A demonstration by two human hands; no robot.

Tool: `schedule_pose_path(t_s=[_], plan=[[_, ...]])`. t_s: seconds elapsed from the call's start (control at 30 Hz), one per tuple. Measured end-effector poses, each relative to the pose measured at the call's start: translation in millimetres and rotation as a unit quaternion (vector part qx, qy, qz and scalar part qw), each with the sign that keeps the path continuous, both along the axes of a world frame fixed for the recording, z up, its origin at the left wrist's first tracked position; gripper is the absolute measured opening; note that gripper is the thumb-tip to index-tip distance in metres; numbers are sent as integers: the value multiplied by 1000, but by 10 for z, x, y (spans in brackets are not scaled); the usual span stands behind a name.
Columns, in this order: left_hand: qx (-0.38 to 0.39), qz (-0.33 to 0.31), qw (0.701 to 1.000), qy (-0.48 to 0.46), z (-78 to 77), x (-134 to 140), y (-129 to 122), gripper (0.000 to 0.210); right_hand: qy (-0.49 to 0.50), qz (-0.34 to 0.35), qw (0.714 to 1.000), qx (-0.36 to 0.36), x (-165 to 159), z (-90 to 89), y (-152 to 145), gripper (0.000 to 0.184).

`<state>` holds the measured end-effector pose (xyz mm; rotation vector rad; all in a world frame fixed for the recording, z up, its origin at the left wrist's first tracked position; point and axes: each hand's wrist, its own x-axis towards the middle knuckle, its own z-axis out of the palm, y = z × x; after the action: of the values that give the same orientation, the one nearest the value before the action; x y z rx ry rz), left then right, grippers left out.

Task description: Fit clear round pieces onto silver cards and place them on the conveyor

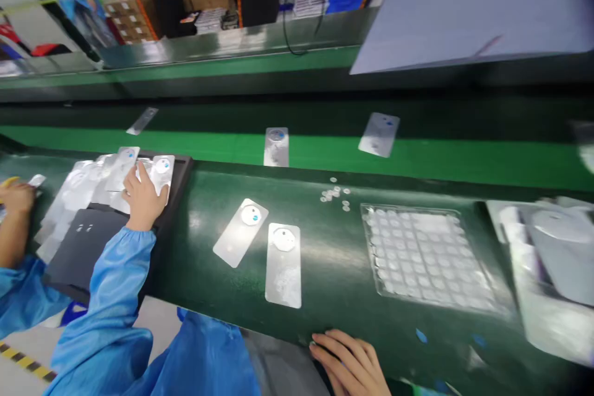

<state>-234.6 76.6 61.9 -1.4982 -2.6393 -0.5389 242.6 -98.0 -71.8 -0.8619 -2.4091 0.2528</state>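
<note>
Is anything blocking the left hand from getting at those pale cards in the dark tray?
Nothing visible. The left hand is right over the pale cards in the dark tray, its fingers on or just above them; a co-worker's hand is off to the left, not between.

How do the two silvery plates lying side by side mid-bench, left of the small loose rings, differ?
The left plate lies at a slant, while the right plate sits nearly square to the viewer. The left plate's white disc shows a blue mark; none is visible on the right plate's disc. Both are flat rectangles with rounded corners, the disc towards the far end, and no hand touches either.
</note>
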Motion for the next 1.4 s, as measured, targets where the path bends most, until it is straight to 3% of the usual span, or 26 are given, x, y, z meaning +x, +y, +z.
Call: schedule_pose_path(t_s=[0.1, 0.2, 0.3, 0.37, 0.43, 0.5, 0.6, 0.7, 0.77, 0.83, 0.97, 1.1, 1.27, 1.4], plan=[[20, -188, 982, 13, -89, 618, -81, 61, -1, -39, 999, -21, -73, 61, -51, 29], [-43, -385, 921, -45, -264, 1285, -162, 56, 10, -82, 996, -26, -152, 71, -139, 28], [-111, -474, 871, -75, -491, 1728, -118, 73, 35, -94, 994, -39, -208, 93, -157, 27], [-140, -502, 849, -92, -596, 1849, -17, 69, 69, -89, 992, -58, -249, 138, -124, 24], [-152, -512, 839, -106, -631, 1882, 80, 60, 121, -88, 984, -95, -307, 210, -65, 21], [-148, -513, 837, -120, -604, 1899, 108, 58, 205, -115, 958, -167, -379, 300, 22, 19], [-72, -533, 826, -171, -498, 1990, -47, 54, 350, -205, 856, -322, -481, 449, 215, 18], [25, -568, 778, -268, -391, 2143, -355, 32, 453, -267, 743, -414, -539, 595, 447, 20], [42, -585, 737, -335, -358, 2237, -540, 25, 500, -261, 699, -440, -559, 694, 573, 27], [47, -591, 704, -392, -360, 2308, -652, 25, 523, -233, 677, -463, -574, 790, 654, 33], [72, -572, 679, -454, -400, 2360, -685, 18, 520, -194, 674, -488, -591, 909, 714, 43], [110, -513, 693, -495, -423, 2360, -682, 13, 505, -192, 678, -498, -601, 909, 720, 35], [141, -476, 708, -503, -470, 2370, -721, 13, 441, -170, 724, -502, -612, 938, 711, 27], [95, -485, 706, -507, -476, 2339, -723, 13, 412, -168, 737, -509, -590, 997, 718, 27]])
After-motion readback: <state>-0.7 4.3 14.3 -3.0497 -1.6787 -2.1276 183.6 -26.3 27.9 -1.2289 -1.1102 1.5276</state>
